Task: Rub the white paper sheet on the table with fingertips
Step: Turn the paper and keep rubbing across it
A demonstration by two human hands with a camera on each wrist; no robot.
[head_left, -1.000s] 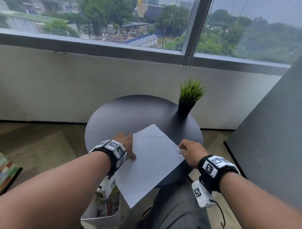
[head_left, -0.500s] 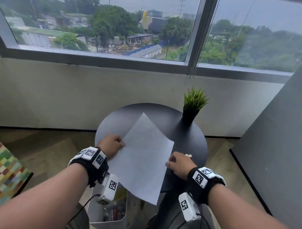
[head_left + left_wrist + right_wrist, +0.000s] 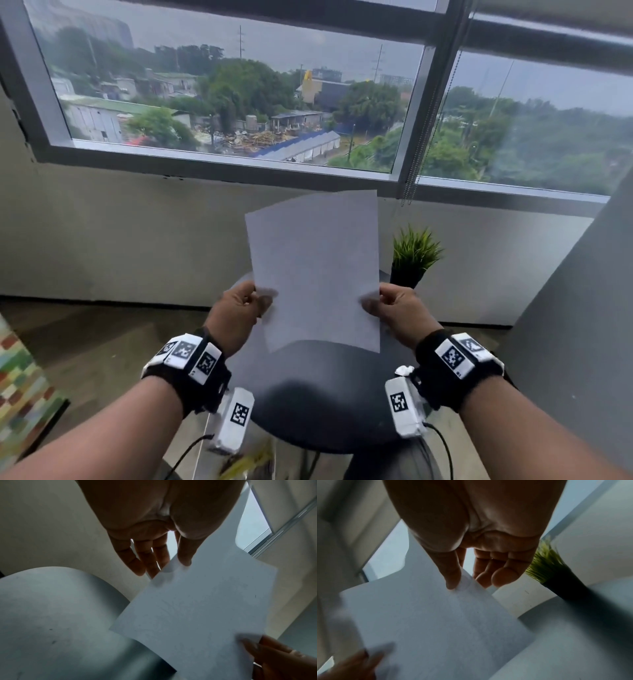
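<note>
Head view first: big change from half a second back. The white paper sheet (image 3: 313, 270) was lying flat on the round black table (image 3: 329, 411) with both hands resting at its edges, and now it's lifted clear off the tabletop and held upright in front of the window (image 3: 239, 102). The camera has tipped up too, so a lot more window shows. The left hand (image 3: 236, 315) pinches the sheet's left edge, thumb on the near face, and the right hand (image 3: 400, 313) does the same on the right edge. Both grab it in the lower half. The little potted plant (image 3: 414, 257) sits on the far right of the table, just behind the right hand, same spot as before.

Left wrist view: the thumb (image 3: 186, 553) presses on the near side of the paper at its edge, and the fingers (image 3: 135, 563) run almost straight behind it, only slightly spread. So it's a thumb-against-fingers pinch, not a fist. The other hand's fingertips show at the bottom right corner, gripping the opposite edge. The table is below, not touching the sheet.

Right wrist view: same deal mirrored. Thumb (image 3: 452, 574) on the front of the sheet, fingers (image 3: 503, 574) loosely bent behind it. Bit blurry, but the pinch is clear. The plant is off to the right.
</note>
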